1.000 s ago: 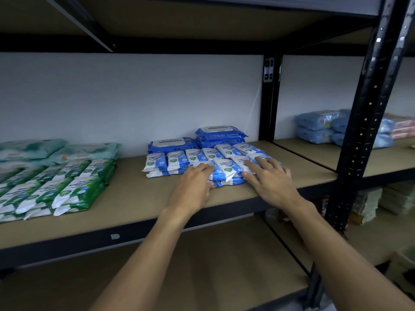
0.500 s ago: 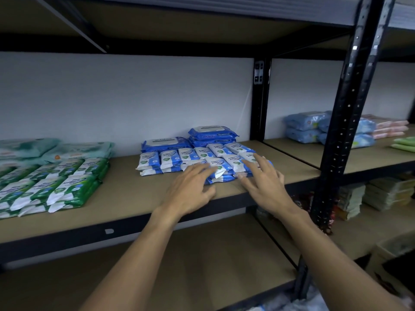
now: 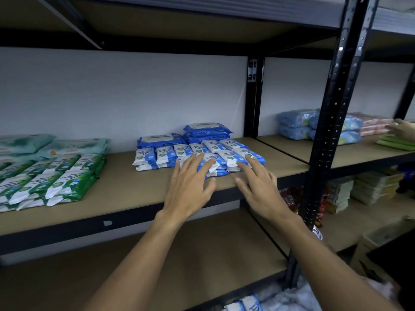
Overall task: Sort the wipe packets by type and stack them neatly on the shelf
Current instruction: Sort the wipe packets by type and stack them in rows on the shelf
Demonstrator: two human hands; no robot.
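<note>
Head view, shelf [image 3: 125, 186] of blue packets [image 3: 146, 155], left hand [image 3: 190, 189], right hand [image 3: 262, 191] perhaps touching

Blue-white wipe packets [image 3: 166, 154] lie in rows, seemingly double-stacked, on the shelf [image 3: 125, 187].

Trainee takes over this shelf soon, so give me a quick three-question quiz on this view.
1. True or false: the left hand and right hand are open, fingers straight, at the blue-and-white packets.
2. The green packets lie: A) left of the blue-and-white ones; B) on the floor; C) in a hand.
3. Fill in: the dark blue packs behind read ____.
Key: 1 true; 2 A; 3 antabax.
</note>
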